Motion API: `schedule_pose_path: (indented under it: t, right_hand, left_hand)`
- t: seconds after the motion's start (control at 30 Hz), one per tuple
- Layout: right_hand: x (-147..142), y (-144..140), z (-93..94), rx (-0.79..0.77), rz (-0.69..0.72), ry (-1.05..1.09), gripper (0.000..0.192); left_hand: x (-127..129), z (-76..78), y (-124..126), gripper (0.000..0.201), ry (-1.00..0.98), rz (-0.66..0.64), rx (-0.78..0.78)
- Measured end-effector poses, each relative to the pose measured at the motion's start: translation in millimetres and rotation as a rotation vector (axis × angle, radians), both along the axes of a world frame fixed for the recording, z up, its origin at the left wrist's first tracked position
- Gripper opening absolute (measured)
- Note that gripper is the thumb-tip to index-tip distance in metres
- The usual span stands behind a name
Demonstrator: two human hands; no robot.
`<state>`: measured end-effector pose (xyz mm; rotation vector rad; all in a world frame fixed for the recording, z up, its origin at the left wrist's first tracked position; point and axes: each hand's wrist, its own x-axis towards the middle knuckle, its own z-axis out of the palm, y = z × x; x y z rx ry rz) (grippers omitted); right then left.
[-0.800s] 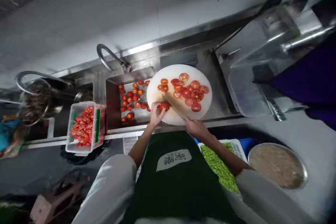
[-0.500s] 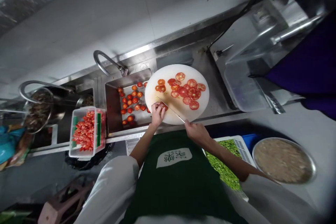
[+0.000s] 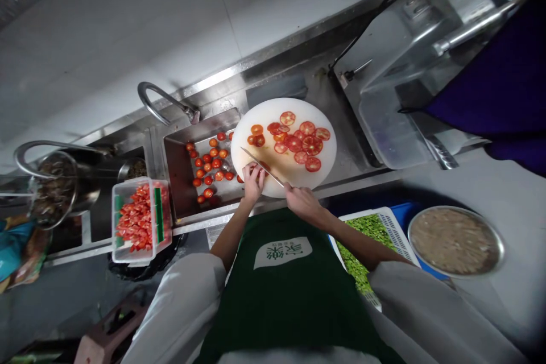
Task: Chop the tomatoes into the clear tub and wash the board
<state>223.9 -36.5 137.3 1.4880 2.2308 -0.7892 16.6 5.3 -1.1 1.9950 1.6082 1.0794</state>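
A small red tomato (image 3: 261, 166), mostly hidden under the fingers, sits on the near left edge of the round white plastic cutting board (image 3: 256, 151), which lies over the steel surface (image 3: 341, 148) beside the sink. The left hand (image 3: 253, 180) is curled down over the tomato, fingers bent and close together, pinning it to the board. The right hand (image 3: 301, 202) is wrapped closed around the handle of a long steel-bladed knife (image 3: 261, 165); the blade runs up and to the left from the hand, crossing just beside the left fingers with its tip out over the board's left rim. Farther across the board lies a spread of round red tomato slices (image 3: 298, 139), some overlapping, well apart from the hands. Left of the board, the rectangular steel sink basin (image 3: 179, 170) holds many small whole red tomatoes (image 3: 208, 164), with a curved steel tap (image 3: 160, 103) above it. Farther left, a clear rectangular plastic container (image 3: 140, 219) is filled with cut red tomato pieces. Below the right forearm a white slotted plastic crate (image 3: 386, 226) holds chopped green vegetables, and just right of it stands a round steel bowl (image 3: 455, 242) with a brownish mixture. A dark green apron (image 3: 290, 296) fills the lower middle of the view.
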Motion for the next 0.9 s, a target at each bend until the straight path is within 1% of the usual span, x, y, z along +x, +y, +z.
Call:
schedule_pose_path:
  t: [0.07,0.13,0.23,0.33,0.4,0.53,0.6,0.67,0.73,0.77,0.87,0.9]
  right_hand:
    - [-9.6,12.8,-5.7,0.005,-0.016,0.012,0.039]
    - [-9.4,12.1,-12.5,0.006,-0.032,0.015,0.041]
    - [10.0,-11.7,-21.7,-0.059,-0.05,-0.016,0.04]
    - [38.7,-37.6,-25.9,-0.141,-0.09,-0.064,0.038]
    - [54.0,-44.1,-25.7,-0.148,-0.121,-0.07,0.034]
    - [68.5,-36.7,-18.9,-0.068,-0.142,-0.094,0.035]
    - [71.0,-31.7,-12.5,-0.02,-0.136,-0.127,0.032]
    - [72.8,-28.5,-5.2,0.039,-0.149,-0.167,0.031]
    - [74.4,-26.4,1.2,0.105,-0.183,-0.208,0.032]
    - [75.3,-25.4,3.4,0.133,-0.193,-0.221,0.034]
    - [78.4,-22.3,5.5,0.195,-0.183,-0.235,0.042]
    - [79.6,-21.4,5.0,0.21,-0.173,-0.234,0.044]
  left_hand:
    - [0.8,0.8,-0.1,0.033,-0.002,0.009,-0.003]
    - [1.7,0.4,0.4,0.033,-0.008,0.023,0.004]
    - [2.2,-1.8,1.7,0.03,-0.045,0.034,0.034]
    - [0.3,-1.8,2.1,0.029,-0.085,-0.015,0.038]
    - [-2.7,2.6,2.1,0.037,-0.071,-0.071,0.019]
    - [-13.2,20.4,7.1,0.053,0.06,-0.127,-0.039]
    - [-19.1,27.6,12.9,0.065,0.167,-0.181,-0.112]
    - [-24.1,31.2,18.2,0.072,0.257,-0.269,-0.202]
    - [-27.3,33.6,20.2,0.069,0.273,-0.321,-0.238]
    - [-27.7,35.6,19.6,0.064,0.249,-0.309,-0.216]
    - [-21.1,47.8,15.7,0.041,0.137,-0.174,-0.055]
    - [-15.8,52.8,15.9,0.038,0.126,-0.169,-0.01]
